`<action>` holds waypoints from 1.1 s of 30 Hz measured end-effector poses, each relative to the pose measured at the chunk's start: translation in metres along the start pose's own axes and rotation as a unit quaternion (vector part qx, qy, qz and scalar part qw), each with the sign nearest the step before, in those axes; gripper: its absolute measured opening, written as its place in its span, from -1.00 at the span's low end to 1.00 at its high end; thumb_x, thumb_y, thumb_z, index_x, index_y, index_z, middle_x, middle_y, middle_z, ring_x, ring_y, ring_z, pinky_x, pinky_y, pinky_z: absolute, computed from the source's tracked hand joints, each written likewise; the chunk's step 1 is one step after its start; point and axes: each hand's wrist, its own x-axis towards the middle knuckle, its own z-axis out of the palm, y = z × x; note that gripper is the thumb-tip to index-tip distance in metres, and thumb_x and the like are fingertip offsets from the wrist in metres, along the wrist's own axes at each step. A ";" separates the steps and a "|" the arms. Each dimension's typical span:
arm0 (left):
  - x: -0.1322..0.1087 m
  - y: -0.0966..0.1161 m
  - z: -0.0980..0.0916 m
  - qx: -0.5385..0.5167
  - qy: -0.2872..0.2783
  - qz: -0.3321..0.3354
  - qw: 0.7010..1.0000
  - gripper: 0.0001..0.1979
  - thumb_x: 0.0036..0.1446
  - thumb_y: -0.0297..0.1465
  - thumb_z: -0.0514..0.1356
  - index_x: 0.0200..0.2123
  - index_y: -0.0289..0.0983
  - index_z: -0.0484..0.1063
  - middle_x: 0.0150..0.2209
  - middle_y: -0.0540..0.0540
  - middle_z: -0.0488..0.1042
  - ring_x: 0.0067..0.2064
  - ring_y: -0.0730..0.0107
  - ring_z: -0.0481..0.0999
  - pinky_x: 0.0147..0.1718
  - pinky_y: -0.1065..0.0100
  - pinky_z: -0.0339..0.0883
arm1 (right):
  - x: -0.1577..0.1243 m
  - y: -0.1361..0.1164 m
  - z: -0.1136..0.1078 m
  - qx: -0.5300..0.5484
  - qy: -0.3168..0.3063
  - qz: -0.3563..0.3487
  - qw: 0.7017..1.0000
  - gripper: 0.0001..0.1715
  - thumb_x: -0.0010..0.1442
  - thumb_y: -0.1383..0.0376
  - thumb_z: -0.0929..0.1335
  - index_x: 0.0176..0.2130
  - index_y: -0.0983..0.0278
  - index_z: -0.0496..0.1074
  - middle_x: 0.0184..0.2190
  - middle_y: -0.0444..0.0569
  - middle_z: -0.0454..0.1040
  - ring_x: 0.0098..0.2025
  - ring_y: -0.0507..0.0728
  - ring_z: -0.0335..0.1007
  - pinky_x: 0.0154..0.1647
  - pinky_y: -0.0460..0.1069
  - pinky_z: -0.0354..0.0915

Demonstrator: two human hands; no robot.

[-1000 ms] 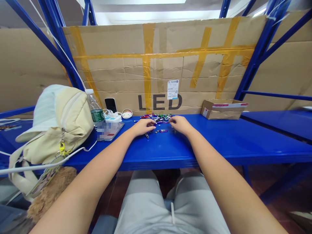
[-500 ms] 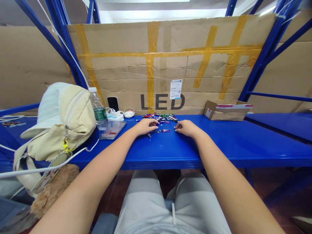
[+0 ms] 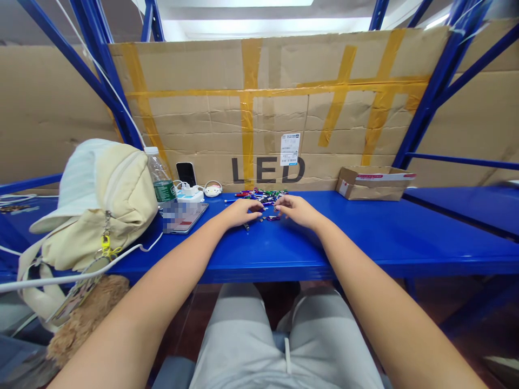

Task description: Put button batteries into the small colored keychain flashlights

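Note:
A heap of small coloured metal pieces (image 3: pixel 261 194), like tiny keychain lights and clips, lies on the blue shelf top (image 3: pixel 365 232) below the letters "LED". My left hand (image 3: pixel 239 212) rests palm down at the heap's near left edge, fingers curled over a small dark piece. My right hand (image 3: pixel 295 209) lies at the heap's right side, fingers bent and pinched toward a purple clip (image 3: pixel 272 218) between the hands. What either hand's fingertips hold is too small to make out.
At left stand a cream bag (image 3: pixel 101 205) with a white hat, a water bottle (image 3: pixel 161 181), a phone (image 3: pixel 186 174), a white charger (image 3: pixel 190 193) and a tablet (image 3: pixel 182 219). A small open cardboard box (image 3: pixel 373 182) sits at right. Taped cardboard forms the back wall.
My right hand slid left, back toward the heap and the purple clip, after pulling slightly right. My left hand stayed nearly still.

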 end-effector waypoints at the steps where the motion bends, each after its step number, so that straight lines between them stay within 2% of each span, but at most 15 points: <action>1: 0.000 0.001 0.000 0.008 0.000 0.011 1.000 -0.74 0.14 -0.37 0.15 -0.10 -0.28 0.46 -0.13 -0.11 0.53 -0.12 0.30 0.48 -0.09 0.32 0.30 | 0.000 -0.002 0.002 0.026 -0.005 -0.003 1.000 -0.85 0.24 0.35 0.25 -0.18 0.31 0.36 -0.31 -0.03 0.51 -0.32 0.03 0.45 -0.35 -0.06 0.40; 6: 0.002 0.006 0.001 0.041 -0.003 0.053 0.998 -0.74 0.17 -0.39 0.12 -0.07 -0.27 0.46 -0.14 -0.15 0.51 -0.10 0.26 0.44 -0.07 0.29 0.26 | -0.002 -0.006 0.007 0.102 -0.033 -0.008 0.994 -0.96 0.15 0.39 0.31 -0.30 0.31 0.36 -0.47 -0.09 0.50 -0.43 0.01 0.45 -0.46 -0.10 0.40; 12: 0.003 0.008 0.004 0.050 -0.018 0.078 0.996 -0.75 0.20 -0.38 0.10 -0.09 -0.27 0.47 -0.15 -0.16 0.49 -0.12 0.28 0.42 -0.09 0.31 0.26 | 0.001 0.000 0.011 0.113 -0.017 -0.016 0.993 -0.80 0.00 0.46 0.39 -0.29 0.33 0.37 -0.45 -0.08 0.49 -0.42 0.01 0.43 -0.47 -0.10 0.38; 18: 0.003 0.010 0.006 0.058 -0.028 0.078 0.995 -0.73 0.21 -0.36 0.08 -0.07 -0.27 0.48 -0.23 -0.16 0.46 -0.18 0.28 0.41 -0.15 0.32 0.26 | 0.004 0.004 0.012 0.089 0.023 -0.038 0.995 -0.77 -0.04 0.44 0.42 -0.31 0.32 0.37 -0.43 -0.07 0.50 -0.35 0.04 0.47 -0.25 -0.03 0.41; 23: 0.004 0.009 0.008 0.061 -0.028 0.076 0.995 -0.71 0.22 -0.35 0.07 -0.06 -0.27 0.47 -0.24 -0.17 0.44 -0.20 0.27 0.39 -0.16 0.31 0.26 | 0.003 0.001 0.011 0.042 0.034 -0.056 0.997 -0.86 -0.03 0.41 0.41 -0.37 0.30 0.39 -0.43 -0.08 0.52 -0.36 0.05 0.47 -0.26 -0.02 0.40; 33: 0.005 0.005 0.012 0.051 -0.036 0.089 0.994 -0.73 0.23 -0.36 0.06 -0.09 -0.27 0.48 -0.22 -0.16 0.46 -0.16 0.27 0.40 -0.13 0.31 0.26 | -0.002 -0.009 0.008 -0.038 0.006 -0.088 0.995 -0.83 -0.05 0.44 0.43 -0.37 0.29 0.41 -0.46 -0.09 0.52 -0.37 0.07 0.46 -0.27 -0.03 0.35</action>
